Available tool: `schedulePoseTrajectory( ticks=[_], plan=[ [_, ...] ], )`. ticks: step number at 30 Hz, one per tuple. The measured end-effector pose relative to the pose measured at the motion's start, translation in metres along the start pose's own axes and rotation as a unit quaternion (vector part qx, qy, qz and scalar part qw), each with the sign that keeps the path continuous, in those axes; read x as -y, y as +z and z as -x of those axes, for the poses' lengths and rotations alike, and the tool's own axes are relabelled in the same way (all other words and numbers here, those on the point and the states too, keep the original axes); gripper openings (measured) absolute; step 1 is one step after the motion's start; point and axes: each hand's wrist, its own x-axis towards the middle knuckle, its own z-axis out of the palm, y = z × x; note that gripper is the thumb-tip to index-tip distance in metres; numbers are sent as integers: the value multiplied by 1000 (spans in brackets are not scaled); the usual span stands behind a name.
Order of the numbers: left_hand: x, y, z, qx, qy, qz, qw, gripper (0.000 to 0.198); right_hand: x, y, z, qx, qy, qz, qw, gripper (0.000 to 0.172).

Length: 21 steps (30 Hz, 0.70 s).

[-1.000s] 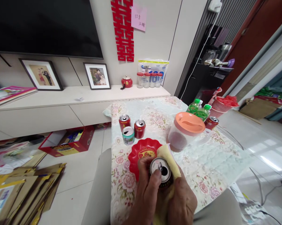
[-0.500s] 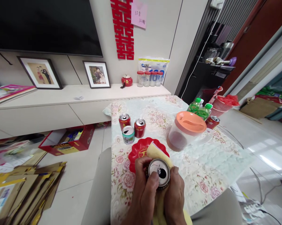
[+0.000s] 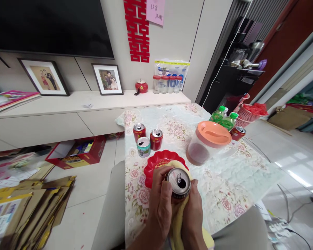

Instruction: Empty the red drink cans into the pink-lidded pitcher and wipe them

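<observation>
My left hand (image 3: 160,205) grips an opened drink can (image 3: 179,181) from the left side, fingers wrapped round it. My right hand (image 3: 192,211) presses a yellow cloth (image 3: 177,222) against the can's right and underside, fingers closed on the cloth. Both hands hover just in front of a red scalloped plate (image 3: 155,163) on the floral tablecloth (image 3: 224,180). The can's body is mostly hidden by hands and cloth.
Beyond the plate stand two red cans (image 3: 156,138) and a teal can (image 3: 143,146). A clear jug with an orange lid (image 3: 209,140) sits right, with green bottles (image 3: 225,119) and another red can (image 3: 237,132) behind. Flattened cardboard (image 3: 23,211) lies on the floor left.
The can has been turned in my hands, and the cloth has shifted from behind it to wrap lower around it. The view has tilted slightly.
</observation>
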Motion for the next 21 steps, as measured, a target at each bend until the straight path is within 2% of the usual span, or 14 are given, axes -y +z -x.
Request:
schedulePoseTrajectory(
  ticks=[3,5,8,11,14,16,18,21],
  plan=[
    [16,2,4,29,37,29,998,64,0,-4,-1,-11,-14,31,999,83],
    [25,2,6,-16,79,25,996,71,0,-6,0,-11,-22,51,998,85],
    [27,0,4,-9,106,-9,994,64,1,-9,7,-7,-34,76,996,88],
    [20,-3,4,22,85,-19,996,53,1,-11,15,-18,-59,91,994,81],
    [17,-4,5,41,51,-25,998,53,2,-16,16,-17,-139,111,984,75],
    [18,-4,7,54,35,-19,998,52,4,-18,13,13,-187,124,974,73],
    [17,-3,7,69,42,-2,997,51,9,-19,10,46,-186,114,975,72],
    [14,-4,5,95,72,8,993,52,19,-16,8,65,-130,79,986,74]
  ],
)
